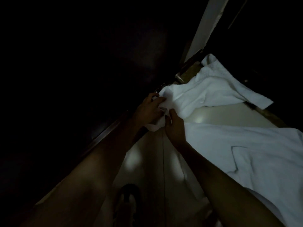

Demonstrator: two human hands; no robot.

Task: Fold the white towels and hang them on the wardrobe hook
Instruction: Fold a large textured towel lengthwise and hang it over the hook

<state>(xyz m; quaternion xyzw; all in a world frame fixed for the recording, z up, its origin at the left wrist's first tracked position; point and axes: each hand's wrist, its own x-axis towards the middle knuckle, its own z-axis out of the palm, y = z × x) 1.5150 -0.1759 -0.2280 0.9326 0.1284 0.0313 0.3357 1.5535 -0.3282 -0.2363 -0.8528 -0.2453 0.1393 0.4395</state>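
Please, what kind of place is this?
Probably a dim indoor room, perhaps beside a wardrobe: a dark wooden panel on the left, a glossy pale floor, and a white towel.

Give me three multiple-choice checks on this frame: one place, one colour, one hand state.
1. Where do the hands meet the towel?
A) its left end, by the dark wood panel
B) its far right corner
C) its middle

2. Towel colour?
A) red
B) white
C) black

3. Hand state?
A) both off the towel
B) only one touches it
C) both grip it

Key:
1 A: the left hand and right hand sit at the bunched left end, beside the panel.
2 B: it reads white even in the dim light.
3 C: fingers of both hands curl on the cloth.
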